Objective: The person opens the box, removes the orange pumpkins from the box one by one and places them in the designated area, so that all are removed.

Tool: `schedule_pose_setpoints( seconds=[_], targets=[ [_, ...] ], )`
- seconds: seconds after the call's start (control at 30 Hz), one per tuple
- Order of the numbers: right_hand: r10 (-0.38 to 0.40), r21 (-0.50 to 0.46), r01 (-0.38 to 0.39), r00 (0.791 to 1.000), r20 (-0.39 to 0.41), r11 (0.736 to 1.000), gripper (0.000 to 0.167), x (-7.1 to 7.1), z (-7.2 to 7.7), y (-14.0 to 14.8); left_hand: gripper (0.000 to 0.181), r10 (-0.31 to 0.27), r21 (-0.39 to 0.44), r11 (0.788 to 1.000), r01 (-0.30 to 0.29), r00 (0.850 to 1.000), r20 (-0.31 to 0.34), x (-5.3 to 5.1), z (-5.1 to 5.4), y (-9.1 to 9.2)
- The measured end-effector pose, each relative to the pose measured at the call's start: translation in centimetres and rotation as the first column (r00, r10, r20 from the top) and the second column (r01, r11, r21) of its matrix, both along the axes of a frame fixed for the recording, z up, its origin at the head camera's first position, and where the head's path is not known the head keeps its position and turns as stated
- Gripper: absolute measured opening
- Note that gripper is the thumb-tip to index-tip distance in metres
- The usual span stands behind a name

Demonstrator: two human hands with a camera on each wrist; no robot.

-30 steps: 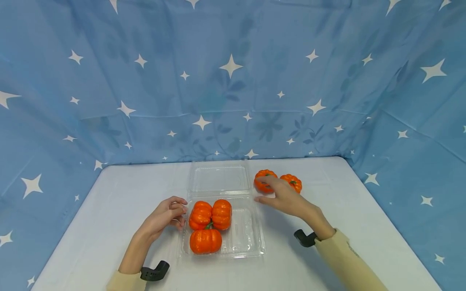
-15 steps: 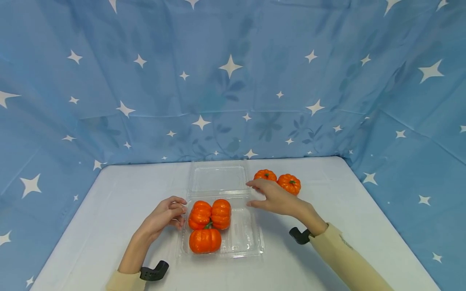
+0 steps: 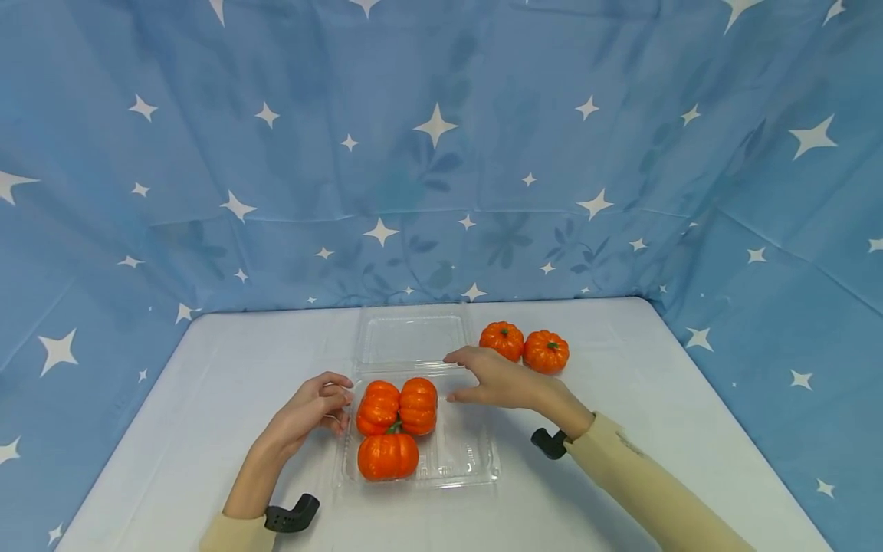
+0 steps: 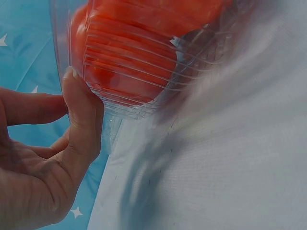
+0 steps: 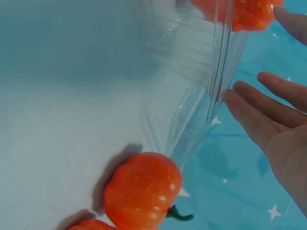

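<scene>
A clear plastic clamshell box (image 3: 464, 448) lies on the table with its lid (image 3: 414, 337) folded back flat. Inside its left half sit a front pumpkin (image 3: 388, 458), a back-left pumpkin (image 3: 378, 409) and a back-right pumpkin (image 3: 418, 406), all orange and small. My left hand (image 3: 310, 410) pinches the box's left rim, seen closely in the left wrist view with the hand (image 4: 53, 158) at the plastic edge. Over the box's right half hovers my right hand (image 3: 507, 382), fingers loosely extended and holding nothing. In the right wrist view its fingers (image 5: 252, 115) are close to the rim.
Two more pumpkins, a left one (image 3: 502, 340) and a right one (image 3: 546, 352), rest on the white table (image 3: 621, 429) behind the right hand. A blue curtain (image 3: 434, 176) with white stars hangs along the table's back and sides.
My right hand has moved left, from over the loose pumpkins to over the box's right half, with nothing in it. The left hand and the pumpkins have stayed in place.
</scene>
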State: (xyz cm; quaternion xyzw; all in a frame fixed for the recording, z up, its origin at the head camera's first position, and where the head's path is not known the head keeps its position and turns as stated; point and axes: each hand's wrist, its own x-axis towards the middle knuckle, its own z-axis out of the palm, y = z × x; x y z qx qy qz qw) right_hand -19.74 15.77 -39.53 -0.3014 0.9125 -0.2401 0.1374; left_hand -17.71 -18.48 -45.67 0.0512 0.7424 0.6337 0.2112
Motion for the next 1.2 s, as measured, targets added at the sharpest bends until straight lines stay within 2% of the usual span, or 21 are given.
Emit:
schedule_pose_setpoints(
  seconds=[0.17, 0.43, 0.83, 1.2],
  targets=[
    [0.023, 0.029, -0.023, 0.999, -0.025, 0.999, 0.060, -0.1, 0.0, -1.1, 0.037, 0.000, 0.002, 1.000, 0.000, 1.000, 0.001, 0.0, 0.1, 0.1],
    [0.061, 0.044, -0.058, 0.996, -0.070, 0.997, 0.050, 0.5, -0.1, -2.4, 0.037, 0.005, 0.010, 1.000, -0.005, 1.000, 0.008, 0.2, 0.1, 0.2],
    [0.094, 0.128, -0.089, 0.995, -0.032, 0.988, 0.053, 0.9, -0.7, -3.1, 0.039, 0.010, 0.001, 1.000, -0.010, 1.000, -0.002, 0.2, 0.1, 0.2],
    [0.090, 0.086, -0.090, 0.996, 0.008, 0.992, 0.059, 0.9, -0.4, -3.6, 0.037, 0.009, 0.001, 1.000, -0.009, 1.000, 0.000, 0.1, 0.0, 0.1]
  ],
)
